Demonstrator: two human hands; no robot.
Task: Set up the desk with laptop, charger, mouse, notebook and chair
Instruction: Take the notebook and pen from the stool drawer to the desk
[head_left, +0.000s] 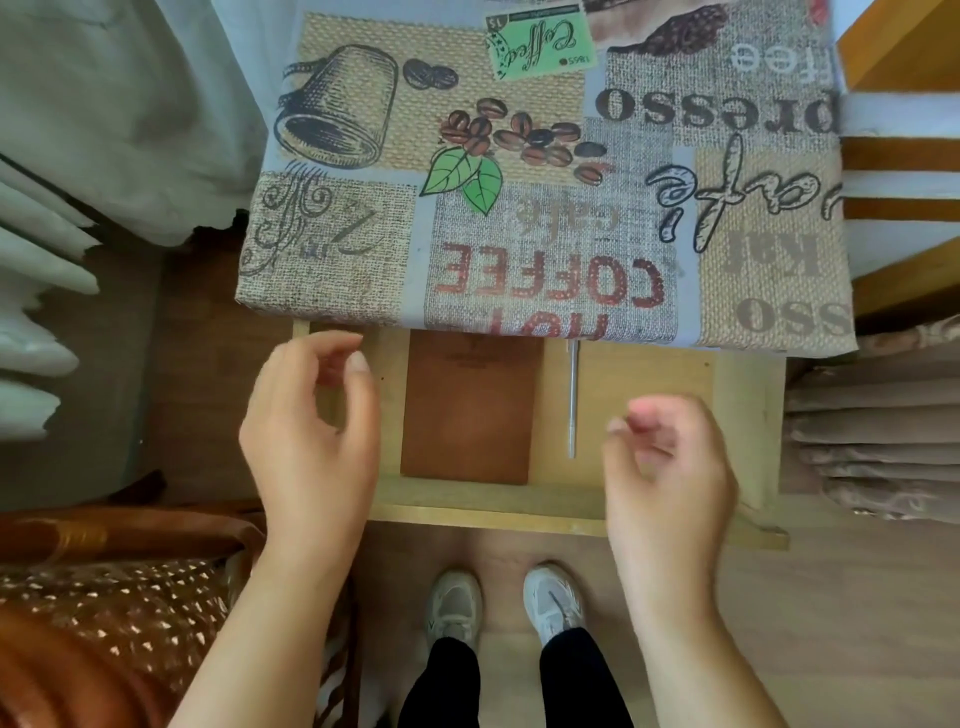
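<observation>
A desk with a coffee-print cloth (545, 171) fills the upper middle of the head view. Beneath its front edge a wooden drawer (488, 506) stands pulled out. Inside lies a brown notebook (470, 410), partly under the cloth, with a thin silver pen (572, 400) to its right. My left hand (311, 431) hovers over the drawer's left side, fingers curled and apart, holding nothing. Over the drawer's right front corner my right hand (667, 467) hangs with loosely bent fingers, also without anything in it. No laptop, charger or mouse is in view.
A chair with a brown dotted cushion (114, 613) stands at the lower left. Pale curtains (78, 156) hang on the left, folded beige fabric (872, 431) on the right. A wooden frame (904, 47) sits at the upper right. My feet in pale sneakers (504, 603) stand on wood flooring.
</observation>
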